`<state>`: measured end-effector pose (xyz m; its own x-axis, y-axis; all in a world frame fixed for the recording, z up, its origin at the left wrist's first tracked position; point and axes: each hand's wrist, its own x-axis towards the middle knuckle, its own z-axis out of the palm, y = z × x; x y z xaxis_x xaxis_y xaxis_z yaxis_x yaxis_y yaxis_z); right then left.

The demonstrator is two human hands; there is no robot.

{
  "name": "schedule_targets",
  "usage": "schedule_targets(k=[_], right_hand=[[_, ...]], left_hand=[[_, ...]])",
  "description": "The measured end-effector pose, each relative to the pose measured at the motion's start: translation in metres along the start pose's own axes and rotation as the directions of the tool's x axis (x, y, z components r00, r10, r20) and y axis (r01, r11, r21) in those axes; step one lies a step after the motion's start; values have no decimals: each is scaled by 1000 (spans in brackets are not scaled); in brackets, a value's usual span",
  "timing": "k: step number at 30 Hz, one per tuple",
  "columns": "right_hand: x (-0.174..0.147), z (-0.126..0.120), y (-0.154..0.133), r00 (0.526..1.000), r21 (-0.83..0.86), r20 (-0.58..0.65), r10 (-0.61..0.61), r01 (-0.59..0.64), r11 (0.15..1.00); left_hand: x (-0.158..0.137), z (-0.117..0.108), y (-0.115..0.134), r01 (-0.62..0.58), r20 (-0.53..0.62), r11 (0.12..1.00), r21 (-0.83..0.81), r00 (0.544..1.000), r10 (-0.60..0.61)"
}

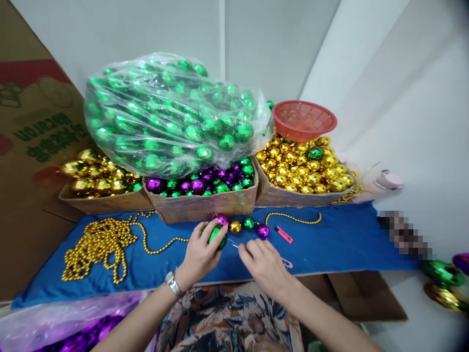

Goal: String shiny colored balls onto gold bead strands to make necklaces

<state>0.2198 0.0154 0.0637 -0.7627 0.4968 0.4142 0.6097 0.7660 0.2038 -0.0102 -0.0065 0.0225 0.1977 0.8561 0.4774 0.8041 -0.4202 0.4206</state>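
My left hand [202, 249] has its fingers wrapped round a shiny green faceted ball [217, 236]. Just behind that lies a purple ball [221, 220]. In line to the right are a small gold ball [235, 226], a green ball [249, 223] and another purple ball [263, 231], with a gold bead string [293, 218] running on from them. Closed in a pinch, my right hand [264, 264] holds a thin, pale, needle-like strand [233, 243] that points toward the green ball. Its far end is too fine to make out.
A gold bead heap [98, 247] lies left on the blue cloth [164, 266]. Cardboard boxes [205, 206] of balls stand behind, under a bag of green balls [172, 117] and a red basket [304, 120]. A pink lighter [284, 234] and pink safety pin [287, 263] lie right.
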Motion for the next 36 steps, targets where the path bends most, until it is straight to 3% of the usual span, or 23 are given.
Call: schedule_targets(k=[3,5,7,9,11,16,18,21,24,26,27,29,31,33,36], right_hand=[[0,4,8,999,15,34,3,-3,1000],[1,6,10,999,-24,38,-6,6,1000],[3,8,6,998,-57,61,-9,13,998],[4,11,1,997,-59,82,9,-4,998],[3,14,0,996,-52,76,37,-33,998],[3,15,10,998,-73,64,-27,32,997],[4,15,5,994,-47,90,-59,64,997],[2,16,-1,996,3,87,-20,20,1000],[-10,18,9,994,-5,29,103,-103,995],[-21,18,19,980,69,-18,197,-195,978],[-25,18,22,970,157,-27,240,-233,960],[-33,19,20,952,370,-14,305,-279,886],[-38,21,10,943,516,29,331,-297,803],[-43,26,-3,942,571,50,331,-299,765],[-48,34,-18,950,592,57,307,-279,756]], left_hand=[[4,-4,2,236,289,902,-361,948,-132],[7,-5,4,323,430,835,-446,895,-117],[9,-4,6,278,371,899,-339,917,-143],[10,-1,7,209,202,971,-117,962,-182],[11,0,6,202,125,979,-7,972,-200],[7,2,2,226,436,931,-285,896,-84],[6,4,0,188,381,972,-144,917,-121],[5,5,-5,169,184,982,88,966,-183],[8,-1,-15,302,5,952,-55,953,-302],[12,-6,-20,443,-44,812,-379,868,-494],[14,-8,-22,484,-3,655,-581,803,-596],[19,-10,-21,446,179,203,-872,676,-715],[23,-10,-15,327,352,-183,-927,593,-724],[27,-10,-6,240,439,-368,-898,537,-721],[31,-11,4,178,472,-446,-877,490,-733]])
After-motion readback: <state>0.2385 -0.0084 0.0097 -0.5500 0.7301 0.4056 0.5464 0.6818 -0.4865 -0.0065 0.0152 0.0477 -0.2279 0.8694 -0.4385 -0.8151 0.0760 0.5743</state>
